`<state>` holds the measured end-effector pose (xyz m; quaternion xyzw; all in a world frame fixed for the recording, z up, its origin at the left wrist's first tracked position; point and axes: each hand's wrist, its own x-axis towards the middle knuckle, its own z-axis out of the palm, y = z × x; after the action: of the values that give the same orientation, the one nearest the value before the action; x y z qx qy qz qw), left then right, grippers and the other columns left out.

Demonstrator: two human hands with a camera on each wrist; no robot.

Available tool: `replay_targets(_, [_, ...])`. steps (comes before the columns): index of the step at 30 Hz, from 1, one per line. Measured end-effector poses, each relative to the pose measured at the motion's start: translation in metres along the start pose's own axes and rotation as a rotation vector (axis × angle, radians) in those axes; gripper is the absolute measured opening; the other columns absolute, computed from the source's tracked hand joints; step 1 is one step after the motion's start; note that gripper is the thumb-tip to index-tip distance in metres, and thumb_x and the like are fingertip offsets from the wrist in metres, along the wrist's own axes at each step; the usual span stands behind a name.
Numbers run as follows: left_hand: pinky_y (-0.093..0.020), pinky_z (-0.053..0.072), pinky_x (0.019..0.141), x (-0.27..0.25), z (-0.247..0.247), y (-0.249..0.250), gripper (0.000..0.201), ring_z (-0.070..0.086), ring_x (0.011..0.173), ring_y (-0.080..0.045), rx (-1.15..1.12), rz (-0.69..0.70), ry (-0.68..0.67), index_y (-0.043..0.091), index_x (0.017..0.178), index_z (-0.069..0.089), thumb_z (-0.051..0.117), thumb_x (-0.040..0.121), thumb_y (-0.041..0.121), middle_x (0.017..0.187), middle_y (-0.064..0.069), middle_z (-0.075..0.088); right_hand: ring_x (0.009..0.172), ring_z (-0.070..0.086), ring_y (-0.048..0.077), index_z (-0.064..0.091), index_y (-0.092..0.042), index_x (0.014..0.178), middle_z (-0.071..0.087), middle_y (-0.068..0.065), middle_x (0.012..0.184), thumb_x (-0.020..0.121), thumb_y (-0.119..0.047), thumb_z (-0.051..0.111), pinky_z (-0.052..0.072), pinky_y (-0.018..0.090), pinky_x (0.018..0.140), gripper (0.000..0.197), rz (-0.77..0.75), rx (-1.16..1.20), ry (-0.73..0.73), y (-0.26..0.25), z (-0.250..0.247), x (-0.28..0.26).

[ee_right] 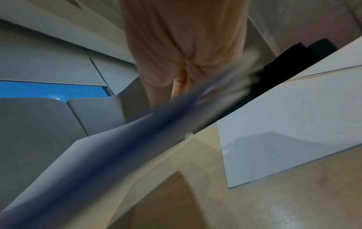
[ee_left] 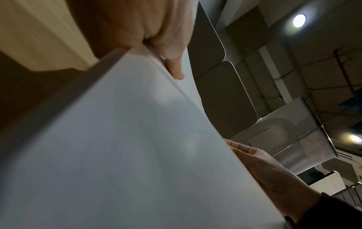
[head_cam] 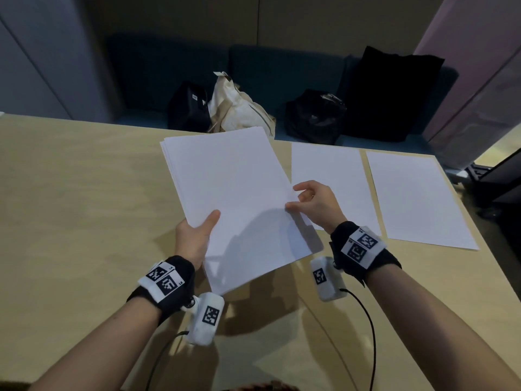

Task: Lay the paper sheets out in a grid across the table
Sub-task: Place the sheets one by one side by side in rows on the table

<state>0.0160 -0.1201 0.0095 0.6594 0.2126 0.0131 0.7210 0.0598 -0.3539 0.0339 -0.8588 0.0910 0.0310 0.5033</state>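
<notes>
stack: I'm holding the paper stack (head_cam: 236, 198) up off the table (head_cam: 70, 193), tilted, roughly centre.
left hand: my left hand (head_cam: 194, 238) is gripping the near-left corner, thumb on top, fingers curled underneath.
right hand: my right hand (head_cam: 313, 204) is working the stack's right edge, thumb and forefinger pinching at the top sheet. The right wrist view is too smeared to confirm it's only one sheet.
already down: two sheets are lying side by side at the far right, the inner sheet (head_cam: 332, 182) and the outer sheet (head_cam: 417, 198), with a thin gap between.
doing it right, imo: I'm aiming to peel one sheet only, then set it left of the inner sheet, matching that gap and the far edge.
</notes>
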Motion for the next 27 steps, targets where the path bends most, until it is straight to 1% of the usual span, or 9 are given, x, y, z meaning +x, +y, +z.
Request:
replay_targets(3, [-0.029, 0.045, 0.088, 0.006, -0.012, 0.004, 0.02, 0.062, 0.095, -0.021, -0.007, -0.01, -0.004, 0.015, 0.103, 0.06, 0.067, 0.084, 0.016, 0.096, 0.001, 0.065, 0.058, 0.051, 0.008, 0.066, -0.007, 0.099, 0.051, -0.004, 0.065, 0.071, -0.009, 0.077, 0.045, 0.014, 0.052, 0.031, -0.017, 0.01, 0.082, -0.008, 0.014, -0.002])
replay_targets(7, [-0.033, 0.047, 0.093, 0.012, -0.028, 0.009, 0.022, 0.063, 0.097, -0.022, -0.023, -0.033, -0.006, 0.015, 0.104, 0.061, 0.067, 0.083, 0.016, 0.102, -0.002, 0.066, 0.06, 0.054, 0.009, 0.069, -0.005, 0.094, 0.056, -0.001, 0.066, 0.074, -0.009, 0.074, 0.043, 0.004, 0.043, 0.021, -0.019, 0.052, 0.17, -0.018, 0.032, -0.002])
replay_targets(10, [-0.036, 0.047, 0.097, 0.015, -0.042, 0.012, 0.029, 0.063, 0.101, -0.023, -0.018, -0.034, -0.012, 0.011, 0.111, 0.061, 0.067, 0.083, 0.016, 0.107, -0.005, 0.065, 0.061, 0.056, 0.007, 0.071, -0.005, 0.092, 0.06, -0.001, 0.068, 0.076, -0.011, 0.073, 0.042, 0.001, 0.045, 0.017, -0.031, 0.055, 0.212, -0.025, 0.044, 0.0])
replay_targets(13, [-0.037, 0.047, 0.097, 0.019, -0.053, 0.016, 0.031, 0.063, 0.102, -0.024, -0.007, -0.036, -0.008, 0.008, 0.113, 0.061, 0.067, 0.083, 0.017, 0.109, -0.006, 0.065, 0.06, 0.056, 0.006, 0.071, -0.003, 0.088, 0.061, -0.004, 0.065, 0.077, -0.01, 0.072, 0.042, 0.001, 0.046, 0.014, -0.034, 0.068, 0.249, -0.03, 0.057, 0.001])
replay_targets(17, [-0.028, 0.044, 0.086, 0.022, -0.062, 0.021, 0.036, 0.061, 0.099, -0.021, -0.001, -0.022, -0.01, 0.003, 0.118, 0.059, 0.064, 0.086, 0.018, 0.11, -0.006, 0.064, 0.062, 0.055, 0.007, 0.071, 0.002, 0.085, 0.059, -0.004, 0.063, 0.078, -0.006, 0.07, 0.042, 0.0, 0.052, 0.01, -0.065, 0.078, 0.278, -0.038, 0.073, 0.0])
replay_targets(20, [-0.028, 0.043, 0.085, 0.027, -0.069, 0.024, 0.037, 0.061, 0.099, -0.021, 0.025, -0.02, 0.001, 0.002, 0.117, 0.06, 0.065, 0.085, 0.021, 0.11, -0.007, 0.066, 0.062, 0.053, 0.003, 0.072, 0.002, 0.083, 0.059, -0.005, 0.063, 0.078, -0.005, 0.07, 0.041, -0.002, 0.055, 0.009, -0.085, 0.083, 0.296, -0.044, 0.081, 0.001])
replay_targets(22, [-0.027, 0.045, 0.083, 0.032, -0.073, 0.024, 0.037, 0.062, 0.1, -0.021, 0.028, -0.034, 0.003, 0.002, 0.117, 0.061, 0.065, 0.085, 0.021, 0.11, -0.007, 0.067, 0.063, 0.053, 0.003, 0.072, 0.002, 0.084, 0.06, -0.004, 0.066, 0.078, -0.005, 0.069, 0.041, 0.001, 0.056, 0.009, -0.083, 0.088, 0.306, -0.047, 0.086, 0.001])
replay_targets(25, [-0.018, 0.045, 0.069, 0.038, -0.078, 0.025, 0.036, 0.061, 0.097, -0.021, 0.02, -0.05, -0.003, 0.0, 0.116, 0.061, 0.065, 0.085, 0.018, 0.107, -0.007, 0.066, 0.074, 0.058, 0.017, 0.072, 0.003, 0.086, 0.067, 0.009, 0.082, 0.078, -0.005, 0.069, 0.047, 0.022, 0.072, 0.012, -0.093, 0.076, 0.338, -0.051, 0.094, 0.001])
replay_targets(27, [-0.016, 0.045, 0.066, 0.042, -0.081, 0.026, 0.037, 0.061, 0.094, -0.021, 0.036, -0.051, -0.005, -0.002, 0.115, 0.061, 0.065, 0.085, 0.019, 0.106, -0.009, 0.066, 0.084, 0.061, 0.025, 0.072, 0.004, 0.089, 0.069, 0.016, 0.09, 0.079, -0.005, 0.069, 0.051, 0.033, 0.081, 0.015, -0.118, 0.057, 0.351, -0.053, 0.099, 0.002])
